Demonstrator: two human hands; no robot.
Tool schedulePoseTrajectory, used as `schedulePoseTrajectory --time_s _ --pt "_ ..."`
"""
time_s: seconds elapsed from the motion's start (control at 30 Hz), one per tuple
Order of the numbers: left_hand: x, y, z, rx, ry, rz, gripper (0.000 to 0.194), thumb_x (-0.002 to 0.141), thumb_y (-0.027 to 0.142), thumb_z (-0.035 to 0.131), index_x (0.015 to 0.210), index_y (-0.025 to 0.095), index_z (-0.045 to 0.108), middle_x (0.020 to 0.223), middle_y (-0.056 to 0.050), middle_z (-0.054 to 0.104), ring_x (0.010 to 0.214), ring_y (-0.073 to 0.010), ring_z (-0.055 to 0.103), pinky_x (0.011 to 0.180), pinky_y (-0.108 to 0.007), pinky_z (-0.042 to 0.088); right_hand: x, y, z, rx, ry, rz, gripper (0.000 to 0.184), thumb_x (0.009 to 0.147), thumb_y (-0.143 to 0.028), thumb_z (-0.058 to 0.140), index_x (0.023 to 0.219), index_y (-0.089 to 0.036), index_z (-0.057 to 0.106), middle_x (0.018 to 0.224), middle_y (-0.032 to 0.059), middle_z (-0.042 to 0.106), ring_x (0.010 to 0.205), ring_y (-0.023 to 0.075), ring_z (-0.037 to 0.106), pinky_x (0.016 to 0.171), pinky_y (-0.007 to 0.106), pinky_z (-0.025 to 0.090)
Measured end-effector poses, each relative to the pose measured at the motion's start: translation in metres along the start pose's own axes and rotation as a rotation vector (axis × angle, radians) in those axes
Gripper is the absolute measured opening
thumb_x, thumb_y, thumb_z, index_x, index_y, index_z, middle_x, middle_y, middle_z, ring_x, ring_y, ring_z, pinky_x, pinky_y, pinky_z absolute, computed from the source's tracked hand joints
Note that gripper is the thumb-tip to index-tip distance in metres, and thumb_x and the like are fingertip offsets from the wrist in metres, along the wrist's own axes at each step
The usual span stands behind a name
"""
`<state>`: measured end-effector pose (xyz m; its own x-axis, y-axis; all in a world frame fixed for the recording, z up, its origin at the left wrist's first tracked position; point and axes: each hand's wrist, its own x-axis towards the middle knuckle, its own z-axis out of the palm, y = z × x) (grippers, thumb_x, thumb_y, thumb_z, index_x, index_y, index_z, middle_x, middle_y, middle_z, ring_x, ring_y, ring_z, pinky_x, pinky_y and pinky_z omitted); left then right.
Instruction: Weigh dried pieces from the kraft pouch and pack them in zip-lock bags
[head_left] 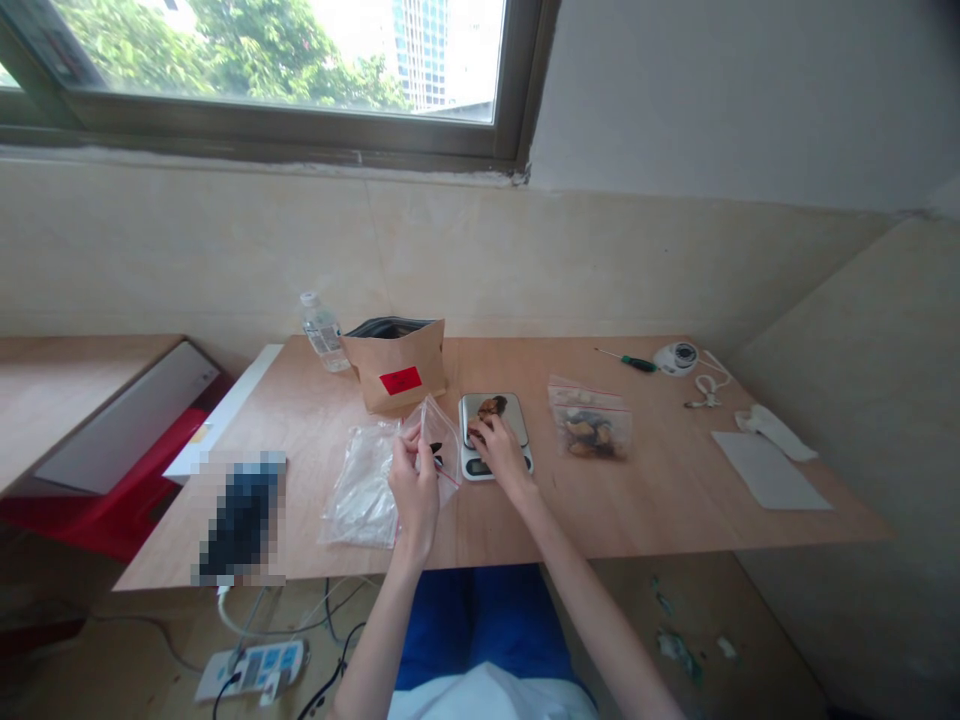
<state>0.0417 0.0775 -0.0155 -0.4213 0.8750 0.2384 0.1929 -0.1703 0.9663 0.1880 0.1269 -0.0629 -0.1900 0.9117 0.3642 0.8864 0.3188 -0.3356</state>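
Note:
My left hand (415, 478) is closed, pinching the edge of a small clear zip bag (448, 432) that stands partly open. Something dark shows in or behind this bag, too small to name. To its right is a white kitchen scale (514, 408) with a metal plate, and dried brown pieces (492, 407) lie on it. My right hand (495, 445) reaches over the plate with curled fingers on these pieces. The fingertips are partly hidden. A pile of clear plastic bags (360, 490) lies beneath and left of my left hand.
Behind stand an open kraft pouch (397, 350) with a red label and a plastic bottle (324, 332). Filled zip bags (596, 430) lie right of the scale. Farther right are a screwdriver (637, 364), a white camera (675, 358) and white paper (769, 475). A blurred dark device (244, 515) sits left.

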Motion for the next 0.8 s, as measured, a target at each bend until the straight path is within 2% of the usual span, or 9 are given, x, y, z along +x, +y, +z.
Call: schedulePoseTrajectory --time_s 0.23,0.37,0.5,0.6,0.7,0.8 --pt "-0.001 0.000 0.003 0.017 -0.016 0.001 0.022 0.085 0.038 0.048 0.073 0.020 0.045 0.111 -0.011 0.062 0.079 -0.0160 0.063 0.063 -0.027 0.048 -0.003 0.024 0.012 0.185 0.067 -0.057 0.020 0.089 -0.021 0.049 0.100 -0.020 0.066 0.092 0.0077 0.060 0.091 0.0212 0.057 0.082 0.034 0.048" --pt "-0.001 0.002 0.004 0.020 -0.021 0.004 0.021 0.084 0.037 0.048 0.073 0.020 0.045 0.108 -0.011 0.063 0.079 -0.0164 0.063 0.064 -0.027 0.048 0.001 0.024 0.003 0.290 0.133 -0.016 0.021 0.088 -0.021 0.049 0.098 -0.019 0.068 0.089 0.0084 0.066 0.090 0.0220 0.058 0.083 0.036 0.047" --pt "0.000 0.002 0.005 0.030 -0.026 0.002 0.021 0.084 0.037 0.048 0.072 0.020 0.044 0.108 -0.011 0.063 0.081 -0.0167 0.063 0.064 -0.027 0.048 0.010 0.008 -0.021 0.523 0.230 0.184 0.021 0.084 -0.027 0.052 0.090 -0.017 0.071 0.089 0.0091 0.069 0.085 0.0213 0.061 0.079 0.034 0.047" --pt "0.000 0.002 0.005 0.040 -0.036 -0.007 0.021 0.085 0.037 0.047 0.072 0.020 0.045 0.108 -0.010 0.063 0.081 -0.0168 0.063 0.065 -0.028 0.048 0.018 -0.012 -0.043 0.760 0.222 0.336 0.024 0.080 -0.034 0.057 0.088 -0.016 0.071 0.088 0.0075 0.072 0.080 0.0196 0.063 0.075 0.031 0.049" --pt "-0.002 0.003 0.006 0.040 -0.042 -0.022 0.020 0.085 0.036 0.047 0.073 0.020 0.045 0.109 -0.010 0.063 0.083 -0.0176 0.064 0.068 -0.029 0.048 0.026 -0.030 -0.060 0.934 0.131 0.353 0.027 0.077 -0.036 0.060 0.088 -0.015 0.072 0.087 0.0069 0.072 0.080 0.0188 0.064 0.074 0.029 0.049" --pt "-0.004 0.006 0.008 0.009 -0.035 -0.022 0.020 0.085 0.037 0.047 0.074 0.020 0.045 0.110 -0.011 0.063 0.084 -0.0181 0.064 0.068 -0.029 0.048 0.032 -0.042 -0.071 0.941 0.084 0.317 0.026 0.076 -0.035 0.061 0.087 -0.015 0.072 0.085 0.0064 0.073 0.078 0.0182 0.063 0.074 0.029 0.049"
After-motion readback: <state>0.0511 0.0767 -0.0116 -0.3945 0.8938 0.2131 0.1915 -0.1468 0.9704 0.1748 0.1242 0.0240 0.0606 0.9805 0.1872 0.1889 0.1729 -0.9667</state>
